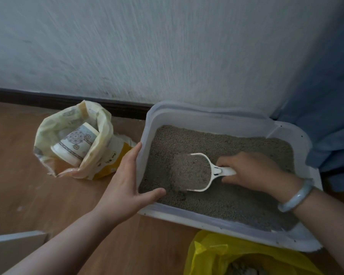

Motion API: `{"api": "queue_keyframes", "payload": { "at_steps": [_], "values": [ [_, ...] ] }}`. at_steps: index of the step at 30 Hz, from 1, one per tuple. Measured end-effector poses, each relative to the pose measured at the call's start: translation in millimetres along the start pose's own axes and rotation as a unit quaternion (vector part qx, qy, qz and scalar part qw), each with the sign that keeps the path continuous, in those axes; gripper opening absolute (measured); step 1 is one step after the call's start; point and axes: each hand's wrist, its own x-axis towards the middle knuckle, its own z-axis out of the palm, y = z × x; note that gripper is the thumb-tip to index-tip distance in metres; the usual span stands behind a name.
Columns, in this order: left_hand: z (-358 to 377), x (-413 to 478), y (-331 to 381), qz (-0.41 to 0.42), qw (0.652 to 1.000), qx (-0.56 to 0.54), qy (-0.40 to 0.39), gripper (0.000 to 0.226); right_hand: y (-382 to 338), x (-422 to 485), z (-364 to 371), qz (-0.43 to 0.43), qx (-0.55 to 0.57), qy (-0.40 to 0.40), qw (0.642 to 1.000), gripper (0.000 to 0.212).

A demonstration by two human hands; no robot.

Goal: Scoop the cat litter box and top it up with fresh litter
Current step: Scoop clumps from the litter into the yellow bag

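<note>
A white litter box (189, 114) sits on the wood floor against the wall, filled with grey litter (236, 197). My right hand (250, 171), a pale bangle on its wrist, grips the handle of a white scoop (199, 171); the scoop lies in the litter, heaped with grey grains. My left hand (125, 185) clasps the box's near-left rim, thumb hooked inside and fingers along the outer wall. To the left of the box stands an opened cream and yellow litter bag (99, 155) with a patterned paper cup (75, 143) resting inside it.
A yellow plastic bag (213, 255) lies open on the floor just in front of the box, clumps visible inside. Blue fabric (330, 126) hangs at the right, touching the box's far corner. A pale flat board (14, 247) is at the bottom left.
</note>
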Motion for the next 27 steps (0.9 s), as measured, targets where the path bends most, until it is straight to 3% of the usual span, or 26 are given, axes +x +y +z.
{"api": "queue_keyframes", "payload": {
  "at_steps": [4,9,18,24,27],
  "values": [
    [0,1,-2,0.006,1.000,-0.003,0.003,0.106,-9,-23,-17,0.021,-0.111,-0.072,0.991,0.020],
    [1,1,-3,0.006,1.000,-0.005,0.002,0.107,-42,-13,-1,0.026,-0.132,-0.103,0.986,0.030],
    [1,2,-2,0.008,1.000,-0.016,-0.002,0.106,-61,27,40,-0.043,0.054,-0.040,0.997,0.026],
    [1,1,-3,0.015,1.000,-0.012,-0.007,0.106,-55,33,63,-0.021,0.251,-0.019,0.968,0.027],
    [0,2,-3,0.010,1.000,-0.010,-0.003,0.107,-53,33,61,-0.024,0.272,-0.004,0.962,0.025]
  ]
}}
